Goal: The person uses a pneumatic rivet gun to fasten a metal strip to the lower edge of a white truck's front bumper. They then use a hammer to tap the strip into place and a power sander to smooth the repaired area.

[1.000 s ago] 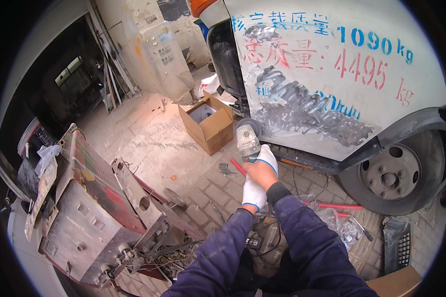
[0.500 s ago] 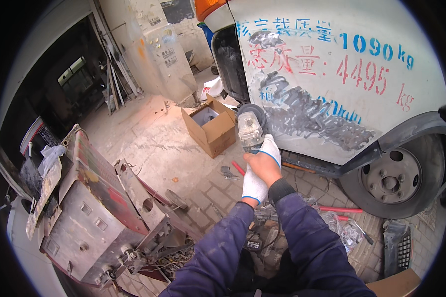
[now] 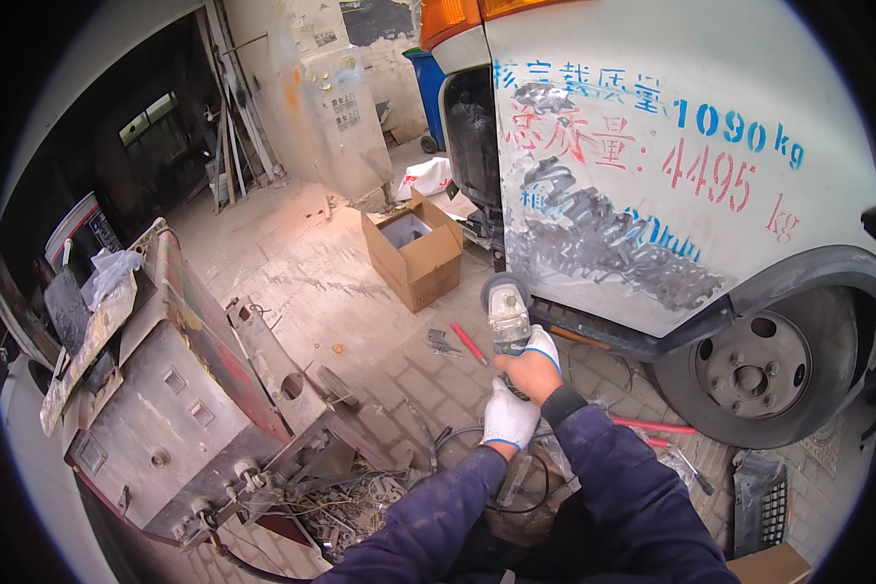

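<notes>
An angle grinder [image 3: 508,316] is held out in front of me, its round disc [image 3: 502,280] at the far end. My right hand [image 3: 533,374] wraps round the grinder body just behind its metal head; white glove material shows at its fingers and bare skin behind. Closer to me, my left hand [image 3: 511,417], in a white glove with blue trim, grips the rear of the grinder, which is mostly hidden. The disc sits by the lower front edge of a white truck door panel [image 3: 808,68]. A grey scraped patch [image 3: 613,255] covers part of the painted lettering.
An open cardboard box [image 3: 414,255] stands on the paving beyond the grinder. A worn metal cabinet [image 3: 180,428] is at left, with scrap beside it. The truck wheel [image 3: 754,375] is at right, near red-handled tools [image 3: 657,425] and a black grille piece [image 3: 761,496]. A cable [image 3: 545,482] loops below my hands.
Both hands have lowered the grinder from beside the scraped patch to the panel's lower front edge. The whole view has also shifted slightly.
</notes>
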Demonstrator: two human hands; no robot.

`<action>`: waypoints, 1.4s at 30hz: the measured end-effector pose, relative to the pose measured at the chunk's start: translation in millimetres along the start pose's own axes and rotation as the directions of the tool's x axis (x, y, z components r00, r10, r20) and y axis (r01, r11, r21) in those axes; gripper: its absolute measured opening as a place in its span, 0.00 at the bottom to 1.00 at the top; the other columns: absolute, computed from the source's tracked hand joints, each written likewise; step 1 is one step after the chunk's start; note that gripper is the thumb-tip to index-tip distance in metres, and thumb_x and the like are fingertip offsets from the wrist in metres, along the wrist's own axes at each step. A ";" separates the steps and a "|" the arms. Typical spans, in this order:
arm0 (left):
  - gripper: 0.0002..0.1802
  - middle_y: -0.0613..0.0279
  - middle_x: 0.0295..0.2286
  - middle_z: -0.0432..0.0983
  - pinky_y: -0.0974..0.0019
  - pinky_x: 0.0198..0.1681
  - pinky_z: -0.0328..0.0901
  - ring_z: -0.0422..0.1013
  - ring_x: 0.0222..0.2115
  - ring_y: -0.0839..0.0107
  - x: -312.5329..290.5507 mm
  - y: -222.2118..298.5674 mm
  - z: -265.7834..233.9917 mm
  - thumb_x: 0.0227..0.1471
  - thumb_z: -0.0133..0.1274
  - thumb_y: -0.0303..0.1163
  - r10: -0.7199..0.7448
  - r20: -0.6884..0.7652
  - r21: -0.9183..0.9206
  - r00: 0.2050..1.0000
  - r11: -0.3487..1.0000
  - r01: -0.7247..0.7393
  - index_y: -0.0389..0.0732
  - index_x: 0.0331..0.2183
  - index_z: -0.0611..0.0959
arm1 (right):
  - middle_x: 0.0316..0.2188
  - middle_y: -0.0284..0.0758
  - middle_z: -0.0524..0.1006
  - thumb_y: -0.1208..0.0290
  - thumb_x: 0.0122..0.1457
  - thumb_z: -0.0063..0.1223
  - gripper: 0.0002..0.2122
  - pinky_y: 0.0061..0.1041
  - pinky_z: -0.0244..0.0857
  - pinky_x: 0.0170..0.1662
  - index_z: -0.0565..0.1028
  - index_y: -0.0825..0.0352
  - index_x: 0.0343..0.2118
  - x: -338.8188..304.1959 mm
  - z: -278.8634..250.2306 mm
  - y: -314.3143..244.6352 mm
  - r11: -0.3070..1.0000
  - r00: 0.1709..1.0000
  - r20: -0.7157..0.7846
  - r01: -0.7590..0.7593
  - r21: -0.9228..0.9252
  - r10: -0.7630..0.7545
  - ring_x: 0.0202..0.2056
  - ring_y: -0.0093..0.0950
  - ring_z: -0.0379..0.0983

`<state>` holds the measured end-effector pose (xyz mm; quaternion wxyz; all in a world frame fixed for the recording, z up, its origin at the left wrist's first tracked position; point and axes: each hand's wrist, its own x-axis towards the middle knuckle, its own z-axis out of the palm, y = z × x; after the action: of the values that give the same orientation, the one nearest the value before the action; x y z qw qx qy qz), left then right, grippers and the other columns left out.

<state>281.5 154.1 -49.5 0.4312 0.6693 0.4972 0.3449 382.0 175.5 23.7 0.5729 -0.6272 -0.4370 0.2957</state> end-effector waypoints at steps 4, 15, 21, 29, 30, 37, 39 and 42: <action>0.37 0.45 0.45 0.85 0.54 0.53 0.76 0.84 0.46 0.51 -61.2 -7.1 -9.6 0.57 0.72 0.39 0.092 -0.003 -0.087 0.996 0.992 -0.092 0.31 0.58 0.73 | 0.38 0.38 0.85 0.81 0.52 0.70 0.18 0.35 0.76 0.43 0.80 0.73 0.47 -34.6 -13.6 -8.0 0.962 0.973 0.166 -0.194 0.193 0.163 0.38 0.32 0.83; 0.29 0.58 0.39 0.87 0.65 0.42 0.76 0.82 0.38 0.71 -141.8 -37.1 -23.0 0.57 0.72 0.39 -0.125 0.343 -0.344 0.931 0.906 0.248 0.33 0.54 0.81 | 0.40 0.32 0.84 0.65 0.66 0.69 0.17 0.31 0.75 0.40 0.81 0.68 0.53 -104.3 -25.8 12.1 0.773 0.782 0.386 -0.594 0.223 0.489 0.37 0.25 0.81; 0.37 0.47 0.38 0.89 0.56 0.45 0.78 0.86 0.40 0.56 -176.1 -31.4 -18.4 0.53 0.74 0.46 -0.265 0.400 -0.234 0.877 0.896 0.377 0.29 0.53 0.80 | 0.41 0.32 0.84 0.63 0.67 0.68 0.18 0.31 0.75 0.40 0.82 0.69 0.53 -138.1 -33.6 41.9 0.727 0.739 0.324 -0.661 0.185 0.590 0.37 0.25 0.81; 0.43 0.39 0.41 0.87 0.54 0.50 0.77 0.86 0.43 0.52 -187.5 -45.1 -10.5 0.51 0.73 0.54 -0.255 0.425 -0.055 0.869 0.950 0.306 0.24 0.52 0.80 | 0.40 0.33 0.85 0.66 0.67 0.68 0.15 0.31 0.76 0.42 0.83 0.71 0.50 -161.0 -49.6 61.3 0.647 0.711 0.272 -0.703 0.297 0.648 0.38 0.26 0.82; 0.44 0.36 0.42 0.87 0.53 0.51 0.77 0.85 0.44 0.49 -187.0 -44.8 -10.8 0.50 0.73 0.55 -0.232 0.397 -0.026 0.888 0.964 0.264 0.23 0.51 0.80 | 0.41 0.34 0.86 0.66 0.66 0.69 0.15 0.31 0.76 0.42 0.83 0.72 0.50 -161.4 -49.6 61.8 0.648 0.707 0.264 -0.707 0.284 0.656 0.39 0.27 0.83; 0.50 0.27 0.44 0.84 0.46 0.54 0.76 0.83 0.47 0.38 -187.8 -24.7 -18.8 0.50 0.72 0.59 -0.334 0.304 0.306 0.892 0.921 0.241 0.22 0.53 0.77 | 0.39 0.36 0.85 0.72 0.61 0.74 0.14 0.33 0.75 0.40 0.83 0.74 0.45 -171.9 -40.9 75.6 0.684 0.698 0.176 -0.716 0.139 0.695 0.36 0.29 0.82; 0.51 0.26 0.45 0.84 0.45 0.54 0.76 0.83 0.48 0.38 -192.2 -24.1 -17.4 0.50 0.72 0.60 -0.320 0.326 0.347 0.890 0.916 0.202 0.22 0.54 0.76 | 0.36 0.35 0.85 0.75 0.60 0.73 0.11 0.34 0.75 0.38 0.83 0.73 0.43 -175.9 -38.7 82.6 0.661 0.679 0.170 -0.734 0.154 0.714 0.34 0.30 0.81; 0.51 0.29 0.44 0.84 0.46 0.53 0.76 0.83 0.47 0.39 -199.5 -38.2 -9.1 0.50 0.73 0.59 -0.269 0.342 0.305 0.900 0.938 0.165 0.24 0.56 0.76 | 0.35 0.36 0.84 0.77 0.59 0.70 0.09 0.34 0.75 0.36 0.83 0.74 0.41 -179.9 -39.5 90.9 0.647 0.664 0.150 -0.747 0.149 0.732 0.32 0.31 0.81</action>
<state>206.0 -30.8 -87.6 0.4602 0.7150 0.5188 0.0881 355.6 1.2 -81.8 0.4447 -0.6787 -0.1329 0.5692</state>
